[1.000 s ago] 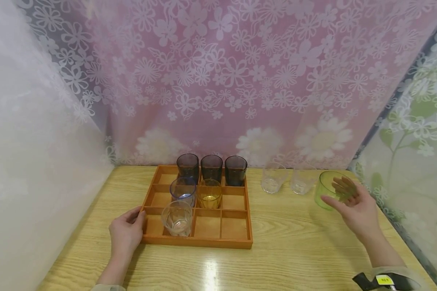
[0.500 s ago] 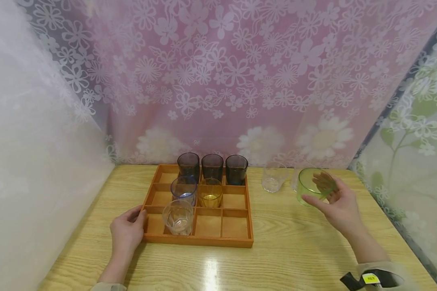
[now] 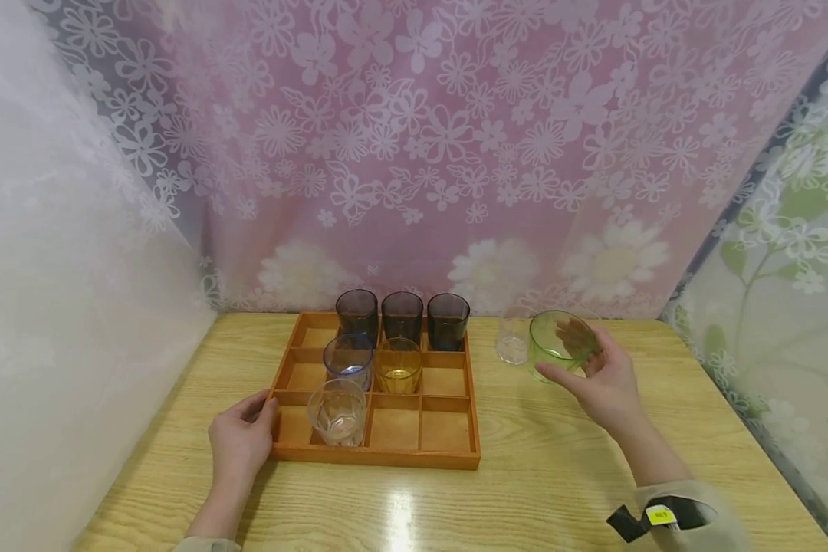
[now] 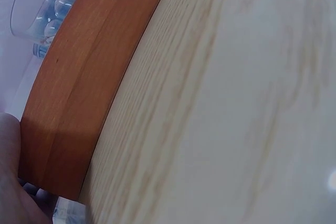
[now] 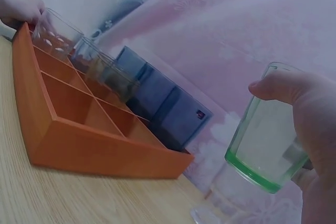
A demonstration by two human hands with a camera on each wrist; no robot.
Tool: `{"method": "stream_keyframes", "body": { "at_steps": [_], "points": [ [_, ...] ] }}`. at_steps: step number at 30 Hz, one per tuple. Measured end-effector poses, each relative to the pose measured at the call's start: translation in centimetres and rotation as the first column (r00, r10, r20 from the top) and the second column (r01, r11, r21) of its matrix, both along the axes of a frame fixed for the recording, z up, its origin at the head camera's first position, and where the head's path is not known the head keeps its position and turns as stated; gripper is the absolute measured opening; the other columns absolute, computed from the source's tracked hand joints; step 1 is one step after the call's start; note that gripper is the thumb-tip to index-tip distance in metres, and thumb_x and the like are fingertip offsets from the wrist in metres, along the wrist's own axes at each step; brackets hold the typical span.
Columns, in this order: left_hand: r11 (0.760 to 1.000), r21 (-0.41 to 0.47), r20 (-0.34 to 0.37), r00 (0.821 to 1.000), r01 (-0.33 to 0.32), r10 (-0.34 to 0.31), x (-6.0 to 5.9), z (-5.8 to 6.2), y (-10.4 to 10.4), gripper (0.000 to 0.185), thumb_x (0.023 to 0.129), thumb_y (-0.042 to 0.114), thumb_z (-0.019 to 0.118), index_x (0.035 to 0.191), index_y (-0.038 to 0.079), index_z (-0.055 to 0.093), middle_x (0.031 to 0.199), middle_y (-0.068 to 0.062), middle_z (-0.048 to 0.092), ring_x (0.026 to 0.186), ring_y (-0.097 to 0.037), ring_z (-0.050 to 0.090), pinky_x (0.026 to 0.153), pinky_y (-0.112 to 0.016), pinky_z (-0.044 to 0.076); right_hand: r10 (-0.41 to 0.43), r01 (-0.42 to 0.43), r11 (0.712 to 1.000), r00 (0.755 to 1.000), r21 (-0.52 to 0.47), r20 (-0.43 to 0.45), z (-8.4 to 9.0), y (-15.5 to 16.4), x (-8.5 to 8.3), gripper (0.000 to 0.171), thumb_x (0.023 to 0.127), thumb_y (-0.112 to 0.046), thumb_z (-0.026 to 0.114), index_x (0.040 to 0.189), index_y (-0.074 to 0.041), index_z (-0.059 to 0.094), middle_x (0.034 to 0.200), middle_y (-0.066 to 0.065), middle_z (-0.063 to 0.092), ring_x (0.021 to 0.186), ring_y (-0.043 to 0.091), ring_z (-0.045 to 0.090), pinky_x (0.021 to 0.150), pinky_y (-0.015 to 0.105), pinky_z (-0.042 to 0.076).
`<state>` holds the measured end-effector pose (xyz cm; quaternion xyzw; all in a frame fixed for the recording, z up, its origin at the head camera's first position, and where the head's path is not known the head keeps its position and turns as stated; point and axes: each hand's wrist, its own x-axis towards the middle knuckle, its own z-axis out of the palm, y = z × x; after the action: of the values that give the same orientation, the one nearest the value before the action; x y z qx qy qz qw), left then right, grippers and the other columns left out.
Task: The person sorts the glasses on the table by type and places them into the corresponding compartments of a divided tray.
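Note:
My right hand (image 3: 603,383) grips a green glass (image 3: 559,345) by its side, thumb in front and fingers behind. In the right wrist view the green glass (image 5: 268,135) hangs tilted above the table. At the front left corner of the wooden compartment tray (image 3: 376,458), my left hand (image 3: 243,433) holds the tray's side wall. Three dark glasses (image 3: 402,316) stand in the tray's back row. A blue-rimmed glass (image 3: 348,360) and a yellow glass (image 3: 398,368) stand in the middle row, and a clear glass (image 3: 338,414) in the front row.
Behind the green glass, to its left, a clear glass (image 3: 513,341) stands on the wooden table (image 3: 538,468). Another clear glass is mostly hidden behind the green one. A pink floral curtain (image 3: 400,153) closes off the back, with pale sheets at both sides.
My right hand has carried the green glass leftward from the table's right side, passing in front of the clear glasses. The left hand has stayed at the tray's corner.

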<state>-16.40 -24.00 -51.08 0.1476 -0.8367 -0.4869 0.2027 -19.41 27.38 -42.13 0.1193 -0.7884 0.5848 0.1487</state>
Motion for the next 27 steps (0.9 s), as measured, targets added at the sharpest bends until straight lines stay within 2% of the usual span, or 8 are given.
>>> {"method": "stream_keyframes", "body": {
  "at_steps": [6, 14, 19, 27],
  "points": [
    [1.000, -0.001, -0.007, 1.000, 0.003, -0.003, 0.0, -0.2, -0.1, 0.025, 0.102, 0.012, 0.072, 0.121, -0.004, 0.077, 0.111, -0.022, 0.077, 0.100, -0.034, 0.075, 0.066, -0.006, 0.049, 0.038, -0.038, 0.999, 0.999, -0.022, -0.004, -0.4, -2.0, -0.5, 0.076, 0.086, 0.004, 0.087, 0.152, 0.001, 0.049, 0.144, 0.010, 0.060, 0.130, 0.012, 0.057, 0.105, 0.019, 0.046],
    [1.000, -0.011, -0.019, 1.000, 0.005, -0.005, -0.1, -0.3, -0.1, 0.024, 0.102, 0.011, 0.072, 0.120, -0.004, 0.078, 0.110, -0.022, 0.077, 0.098, -0.034, 0.076, 0.066, -0.007, 0.050, 0.088, -0.088, 0.995, 0.996, -0.048, 0.011, -1.2, -4.5, -1.3, 0.076, 0.085, 0.002, 0.088, 0.150, 0.000, 0.050, 0.147, 0.019, 0.056, 0.134, 0.029, 0.055, 0.108, 0.026, 0.047],
    [1.000, -0.004, -0.021, 1.000, 0.003, -0.003, -0.2, -0.3, -0.2, 0.024, 0.102, 0.011, 0.072, 0.120, -0.004, 0.078, 0.111, -0.021, 0.077, 0.099, -0.034, 0.075, 0.066, -0.007, 0.050, 0.120, -0.117, 0.991, 0.992, -0.064, 0.049, -1.7, -6.1, -1.6, 0.079, 0.085, -0.003, 0.089, 0.152, -0.004, 0.048, 0.150, 0.018, 0.055, 0.138, 0.036, 0.051, 0.112, 0.034, 0.045],
    [1.000, 0.004, -0.019, 1.000, -0.002, 0.002, -0.1, -0.1, -0.1, 0.024, 0.101, 0.010, 0.072, 0.119, -0.004, 0.078, 0.111, -0.022, 0.077, 0.099, -0.033, 0.075, 0.067, -0.006, 0.050, 0.149, -0.143, 0.986, 0.987, -0.082, 0.068, -2.4, -8.6, -2.2, 0.080, 0.085, -0.006, 0.091, 0.152, -0.004, 0.047, 0.149, 0.016, 0.056, 0.139, 0.034, 0.051, 0.115, 0.048, 0.041]
  ]
}}
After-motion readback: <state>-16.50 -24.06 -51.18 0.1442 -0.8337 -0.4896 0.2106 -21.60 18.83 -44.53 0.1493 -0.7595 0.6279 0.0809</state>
